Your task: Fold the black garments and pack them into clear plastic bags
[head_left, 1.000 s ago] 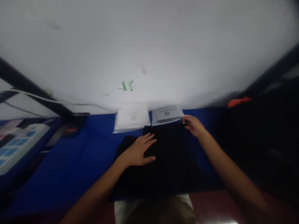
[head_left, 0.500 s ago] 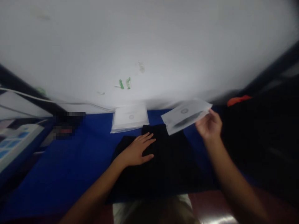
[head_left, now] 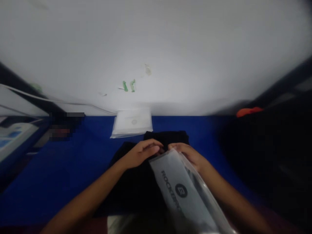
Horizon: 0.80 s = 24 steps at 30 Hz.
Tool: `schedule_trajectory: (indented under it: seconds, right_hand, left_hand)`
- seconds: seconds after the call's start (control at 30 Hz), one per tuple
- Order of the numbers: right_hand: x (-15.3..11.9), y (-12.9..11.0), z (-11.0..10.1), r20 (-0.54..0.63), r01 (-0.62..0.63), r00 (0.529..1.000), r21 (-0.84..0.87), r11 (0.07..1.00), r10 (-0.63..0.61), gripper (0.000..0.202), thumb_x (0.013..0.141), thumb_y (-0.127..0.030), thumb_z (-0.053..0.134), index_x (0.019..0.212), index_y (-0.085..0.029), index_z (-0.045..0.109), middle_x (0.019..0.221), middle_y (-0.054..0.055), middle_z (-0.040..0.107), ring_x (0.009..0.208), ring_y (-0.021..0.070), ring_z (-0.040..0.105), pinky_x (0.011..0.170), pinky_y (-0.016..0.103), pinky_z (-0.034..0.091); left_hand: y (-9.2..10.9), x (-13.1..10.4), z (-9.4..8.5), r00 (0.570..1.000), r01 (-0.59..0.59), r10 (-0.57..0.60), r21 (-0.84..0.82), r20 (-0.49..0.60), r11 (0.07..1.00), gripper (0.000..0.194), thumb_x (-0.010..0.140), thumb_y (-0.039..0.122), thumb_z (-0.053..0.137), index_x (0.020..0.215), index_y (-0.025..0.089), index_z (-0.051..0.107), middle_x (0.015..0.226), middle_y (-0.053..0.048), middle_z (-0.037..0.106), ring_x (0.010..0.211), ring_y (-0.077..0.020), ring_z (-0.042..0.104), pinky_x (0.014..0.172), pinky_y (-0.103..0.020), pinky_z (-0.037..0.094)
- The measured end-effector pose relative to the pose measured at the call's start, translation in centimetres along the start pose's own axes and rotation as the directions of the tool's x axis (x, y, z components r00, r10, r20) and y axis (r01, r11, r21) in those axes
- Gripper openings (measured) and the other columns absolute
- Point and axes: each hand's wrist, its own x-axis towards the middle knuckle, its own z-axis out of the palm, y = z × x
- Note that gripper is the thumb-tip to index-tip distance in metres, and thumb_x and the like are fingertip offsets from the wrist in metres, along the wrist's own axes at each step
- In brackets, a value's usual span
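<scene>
My right hand (head_left: 188, 154) is closed on the top edge of a clear plastic bag (head_left: 185, 188) with a pale panel, a round dark logo and lettering that starts "ROCKBRO". The bag slants down towards me over a folded black cloth item (head_left: 131, 188), probably a garment. Just above the bag's upper left corner is my left hand (head_left: 143, 152), its fingers bent and a gap showing between thumb and forefinger. Nothing can be seen held in it. The fingertips of both hands are partly hidden.
A stack of similar bags (head_left: 134, 122) lies at the back of the blue table surface (head_left: 80, 162), against the white wall (head_left: 182, 65). A white cable (head_left: 73, 103) runs along the left. Dark material (head_left: 273, 162) and an orange item (head_left: 248, 112) are at right.
My right hand has brought the bag from the back right to in front of me, turning it lengthwise. My left hand has lifted from lying flat on the black cloth and bent its fingers.
</scene>
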Motion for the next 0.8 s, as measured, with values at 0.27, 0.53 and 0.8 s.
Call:
schedule_trajectory:
  seconds: [0.27,0.53,0.8]
  right_hand:
    - [1.3,0.8,-0.3,-0.087,0.002,0.996,-0.191,0.982,-0.019,0.027,0.073,-0.040,0.075,0.073,-0.015,0.066,0.060,-0.004,0.057,0.051,0.0077,0.047,0.051,0.020,0.038]
    - [2.1,2.1,-0.3,-0.204,-0.020,0.979,-0.198,0.980,-0.021,0.033,0.069,-0.043,0.080,0.076,-0.016,0.062,0.063,-0.005,0.058,0.052,0.0071,0.049,0.053,0.020,0.039]
    - [0.9,1.0,-1.2,-0.089,0.049,0.993,-0.330,0.943,-0.083,0.030,0.079,-0.040,0.073,0.072,-0.017,0.056,0.059,-0.007,0.050,0.049,0.0060,0.040,0.047,0.019,0.031]
  left_hand:
    - [-0.7,-0.3,2.5,0.956,0.235,-0.214,-0.086,0.202,0.968,0.043,0.090,0.054,0.055,0.087,0.013,0.064,0.072,-0.001,0.059,0.059,-0.0099,0.050,0.054,-0.020,0.039]
    - [-1.5,-0.8,2.1,0.979,0.164,-0.162,-0.010,0.126,0.986,0.038,0.092,0.048,0.052,0.084,0.013,0.063,0.069,0.000,0.055,0.059,-0.0094,0.046,0.053,-0.019,0.036]
    - [-0.9,-1.0,0.7,0.987,0.154,-0.155,-0.016,-0.045,0.988,0.040,0.089,0.048,0.056,0.069,0.014,0.057,0.060,0.003,0.050,0.051,-0.0074,0.042,0.046,-0.018,0.031]
